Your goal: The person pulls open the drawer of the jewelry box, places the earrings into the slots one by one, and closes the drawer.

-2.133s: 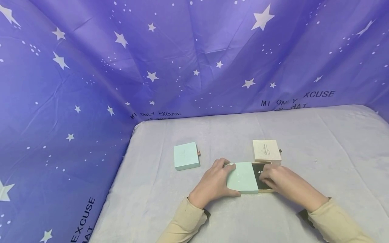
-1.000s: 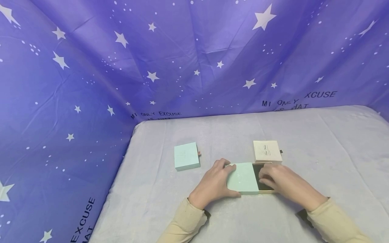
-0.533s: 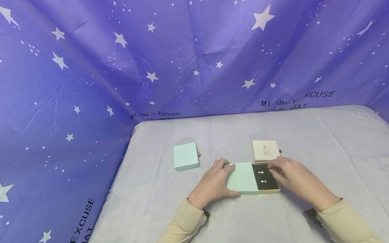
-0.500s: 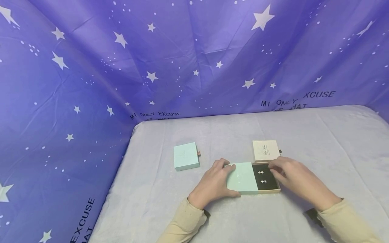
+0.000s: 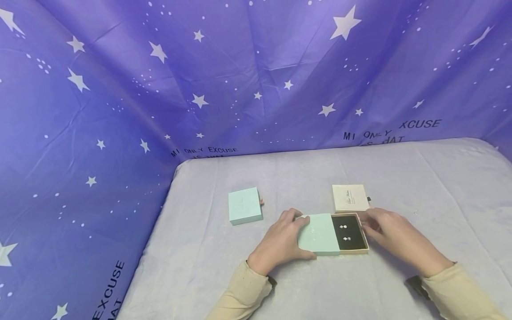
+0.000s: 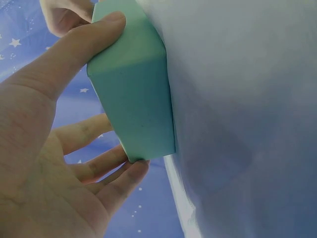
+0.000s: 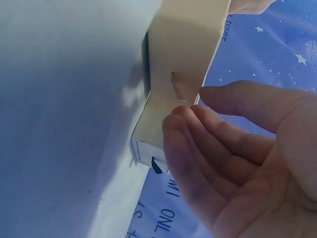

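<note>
In the head view a mint-green jewelry box [image 5: 319,235] lies on the cloth, its drawer [image 5: 354,252] slid out to the right. Two pairs of small shiny studs, which look like earrings [image 5: 343,226], sit on the drawer's black lining. My left hand [image 5: 282,240] grips the box's sleeve, thumb on the near side and fingers at the far left; the left wrist view shows the thumb on the green box [image 6: 131,99]. Beside the drawer's right end is my right hand [image 5: 396,233], fingers loosely bent near the ribbon tab [image 7: 177,87], with nothing seen held.
Behind the drawer stands a cream box [image 5: 350,198] with a dark tab. Another mint box [image 5: 245,205] with an orange tab lies further left. A grey-white cloth [image 5: 208,266] covers the table, and a purple star-printed curtain [image 5: 240,66] hangs behind.
My right hand has drawn back from inside the drawer to its right end, uncovering the studs on the black lining. The left hand and the boxes have stayed in place.
</note>
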The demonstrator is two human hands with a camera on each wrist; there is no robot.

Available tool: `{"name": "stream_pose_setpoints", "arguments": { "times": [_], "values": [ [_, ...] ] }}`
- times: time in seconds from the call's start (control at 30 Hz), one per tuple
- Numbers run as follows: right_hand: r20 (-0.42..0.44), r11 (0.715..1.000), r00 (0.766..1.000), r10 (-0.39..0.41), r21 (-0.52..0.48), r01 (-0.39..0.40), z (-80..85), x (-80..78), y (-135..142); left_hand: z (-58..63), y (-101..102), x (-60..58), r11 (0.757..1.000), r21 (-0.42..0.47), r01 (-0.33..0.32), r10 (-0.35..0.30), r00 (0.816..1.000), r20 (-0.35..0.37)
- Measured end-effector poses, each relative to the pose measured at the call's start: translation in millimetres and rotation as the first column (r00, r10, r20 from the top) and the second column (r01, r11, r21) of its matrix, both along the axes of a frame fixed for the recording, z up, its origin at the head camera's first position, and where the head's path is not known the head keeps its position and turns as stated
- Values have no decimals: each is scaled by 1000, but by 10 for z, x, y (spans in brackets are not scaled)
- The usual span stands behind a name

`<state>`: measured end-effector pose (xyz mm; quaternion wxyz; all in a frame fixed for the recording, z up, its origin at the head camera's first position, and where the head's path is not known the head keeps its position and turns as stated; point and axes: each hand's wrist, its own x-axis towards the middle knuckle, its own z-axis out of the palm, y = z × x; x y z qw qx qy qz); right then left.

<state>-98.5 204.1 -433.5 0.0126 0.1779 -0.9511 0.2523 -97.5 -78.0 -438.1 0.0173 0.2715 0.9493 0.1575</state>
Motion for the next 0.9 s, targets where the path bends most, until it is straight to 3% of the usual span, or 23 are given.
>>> {"name": "stream_pose_setpoints", "arguments": {
  "times": [0.63, 0.9],
  "values": [
    [53, 998, 997, 53, -32, -51, -156, -18, 86, 4, -3, -2, 1000, -10, -3, 3, 1000, -2],
    [148, 992, 985, 84, -111, -68, -205, -51, 182, 9, 3, -1, 1000, -14, -3, 3, 1000, 0]
  ]
}}
